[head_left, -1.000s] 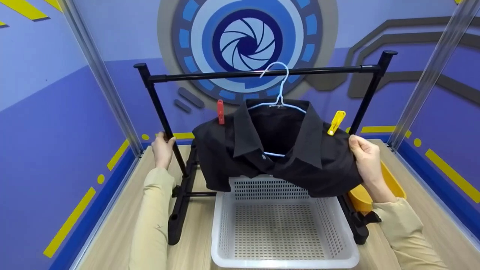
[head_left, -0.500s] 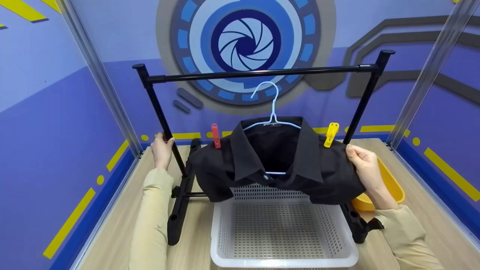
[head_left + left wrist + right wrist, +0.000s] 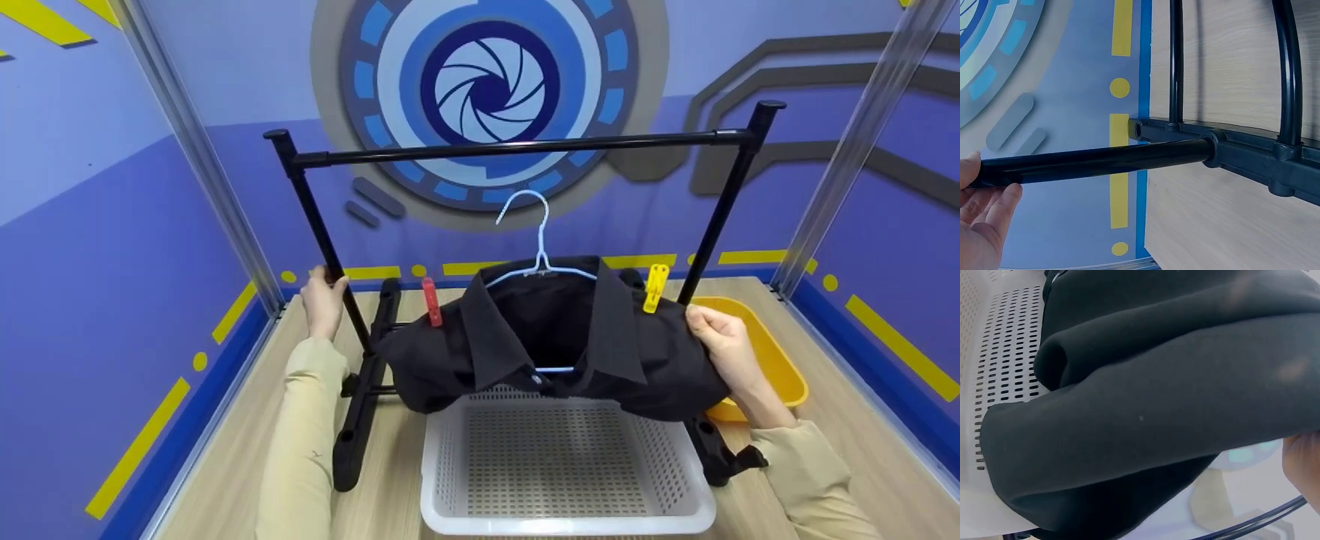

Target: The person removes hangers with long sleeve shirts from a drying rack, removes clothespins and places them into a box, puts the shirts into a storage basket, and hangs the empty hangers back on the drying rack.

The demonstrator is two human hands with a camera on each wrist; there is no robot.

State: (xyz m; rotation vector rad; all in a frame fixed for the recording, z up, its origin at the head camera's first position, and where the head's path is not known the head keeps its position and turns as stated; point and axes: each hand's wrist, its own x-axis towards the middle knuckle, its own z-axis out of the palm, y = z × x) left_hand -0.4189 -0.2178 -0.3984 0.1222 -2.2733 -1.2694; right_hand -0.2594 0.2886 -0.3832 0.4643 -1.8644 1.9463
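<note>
A black collared shirt (image 3: 495, 345) is on a light blue wire hanger (image 3: 543, 241). The hanger's hook stands below and apart from the top bar of the black garment rack (image 3: 480, 151). My right hand (image 3: 724, 352) pinches the shirt at its right shoulder; in the right wrist view the dark cloth (image 3: 1151, 405) hides most of that hand. One red clothespin (image 3: 431, 302) is clipped to the left shoulder, one yellow clothespin (image 3: 655, 289) to the right. My left hand (image 3: 323, 306) holds the rack's left post (image 3: 1095, 162) between thumb and fingers.
Below the shirt, a white perforated basket (image 3: 570, 525) stands between the rack's feet. An orange-yellow bin (image 3: 776, 367) is behind my right hand. Printed blue and purple walls (image 3: 97, 300) enclose the wooden tabletop (image 3: 210, 472) at the back and sides.
The shirt and hanger have come down and slightly left with my right hand; the hook, earlier at the bar's height, is now below it. My left hand stays on the post.
</note>
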